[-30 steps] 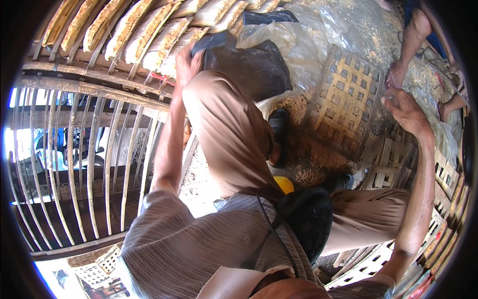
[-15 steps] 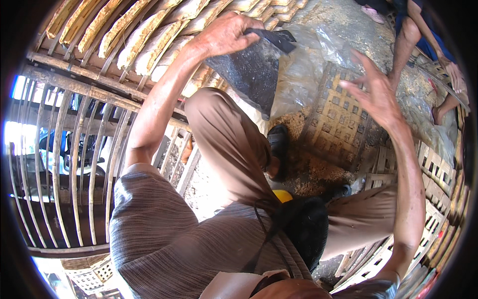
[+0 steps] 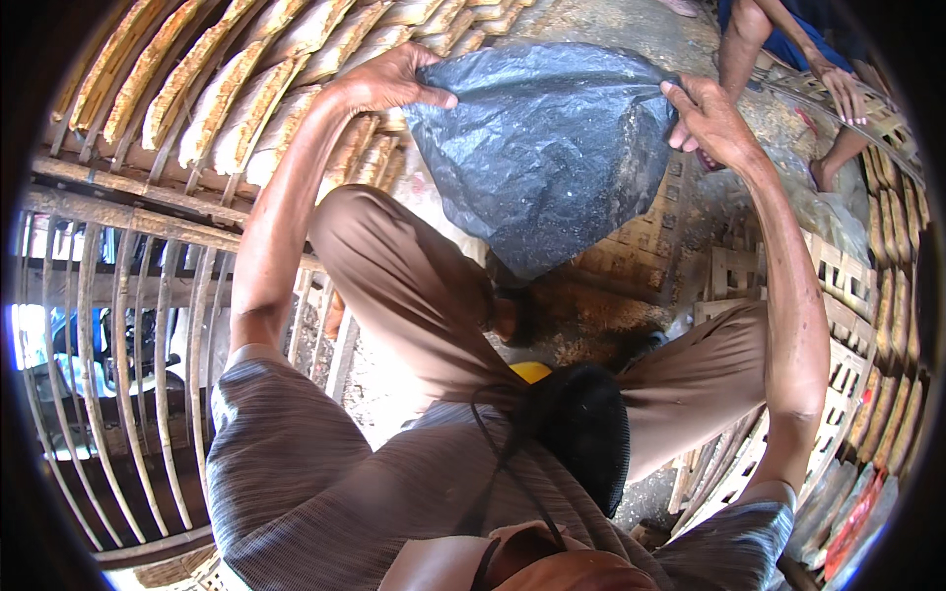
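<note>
Left hand (image 3: 389, 84) and right hand (image 3: 705, 118) hold a dark plastic bag (image 3: 542, 153) raised above the knees, each with fingers pinching its upper edge, one at each corner. The bag hangs spread between them, over a woven bamboo tray (image 3: 641, 251). Another person's hand (image 3: 847, 94) rests near the top right.

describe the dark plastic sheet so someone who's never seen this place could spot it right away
Start at the rows of long tan slabs on bamboo racks along the top left. Just right of them, the plastic sheet hangs stretched between the left hand and right hand. It is the only dark, shiny, crinkled thing among pale woven bamboo.
</note>
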The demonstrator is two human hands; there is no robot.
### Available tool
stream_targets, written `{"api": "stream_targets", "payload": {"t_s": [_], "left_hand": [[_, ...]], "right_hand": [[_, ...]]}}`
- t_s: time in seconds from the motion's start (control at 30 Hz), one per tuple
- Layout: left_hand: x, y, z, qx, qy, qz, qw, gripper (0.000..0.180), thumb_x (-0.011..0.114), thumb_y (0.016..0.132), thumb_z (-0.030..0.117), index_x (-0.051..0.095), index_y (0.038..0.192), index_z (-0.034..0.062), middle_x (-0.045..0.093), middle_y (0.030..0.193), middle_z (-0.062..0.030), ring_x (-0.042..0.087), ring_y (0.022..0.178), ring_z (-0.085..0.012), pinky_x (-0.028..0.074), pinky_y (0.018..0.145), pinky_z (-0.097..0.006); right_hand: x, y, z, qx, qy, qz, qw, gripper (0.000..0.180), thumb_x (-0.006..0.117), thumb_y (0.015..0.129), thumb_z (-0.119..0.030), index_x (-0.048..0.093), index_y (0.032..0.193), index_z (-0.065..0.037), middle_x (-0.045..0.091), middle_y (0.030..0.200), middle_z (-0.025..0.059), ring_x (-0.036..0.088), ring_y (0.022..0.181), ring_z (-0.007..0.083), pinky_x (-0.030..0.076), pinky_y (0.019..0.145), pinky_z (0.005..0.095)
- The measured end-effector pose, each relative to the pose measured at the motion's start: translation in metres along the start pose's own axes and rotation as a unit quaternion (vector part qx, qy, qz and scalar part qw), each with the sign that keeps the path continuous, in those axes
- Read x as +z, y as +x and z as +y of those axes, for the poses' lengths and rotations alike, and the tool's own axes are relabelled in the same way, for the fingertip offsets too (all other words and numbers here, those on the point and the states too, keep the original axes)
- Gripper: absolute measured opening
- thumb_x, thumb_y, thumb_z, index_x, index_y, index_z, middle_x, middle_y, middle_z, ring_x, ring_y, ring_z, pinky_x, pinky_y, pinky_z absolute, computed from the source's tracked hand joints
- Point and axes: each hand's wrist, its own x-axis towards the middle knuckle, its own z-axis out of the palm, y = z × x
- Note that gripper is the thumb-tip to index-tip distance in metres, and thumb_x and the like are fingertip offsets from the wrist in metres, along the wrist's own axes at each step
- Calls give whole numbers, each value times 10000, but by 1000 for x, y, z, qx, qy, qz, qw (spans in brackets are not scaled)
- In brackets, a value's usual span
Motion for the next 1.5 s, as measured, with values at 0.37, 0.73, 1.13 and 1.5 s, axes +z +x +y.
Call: {"api": "stream_targets", "payload": {"t_s": [0.37,0.73,1.13,1.5], "left_hand": [[47,143,38,22,181,145,973,340,724,898,160,719,1208,20,724,1198,-211,692,1098,-323,574,930,-434],[99,196,28,96,-11,459,883,226,553,865,-107,700,1018,-27,743,1021,-114,693,975,-176,548,867,-343],[380,129,-34,-10,-297,257,920,188,700,794,42,767,968,68,782,1043,-146,733,964,-228,566,850,-350],[457,95,-63,96,-126,78,984,280,691,773,178,746,1024,67,726,1064,-179,691,1021,-384,570,899,-447]], "right_hand": [[-52,35,107,26,-92,185,978,433,532,1073,-276,590,1435,-46,777,787,114,725,693,171,578,668,335],[-101,12,98,-109,-181,432,877,265,650,985,-182,764,1191,-59,780,957,91,695,882,153,553,858,321],[-1,-46,161,226,-334,-204,892,420,657,957,-191,592,1292,53,627,1318,266,612,1252,375,505,1047,464],[-15,-27,120,222,-310,-228,896,596,599,996,-473,550,1416,-53,598,1396,242,556,1324,366,437,1103,454]]}}
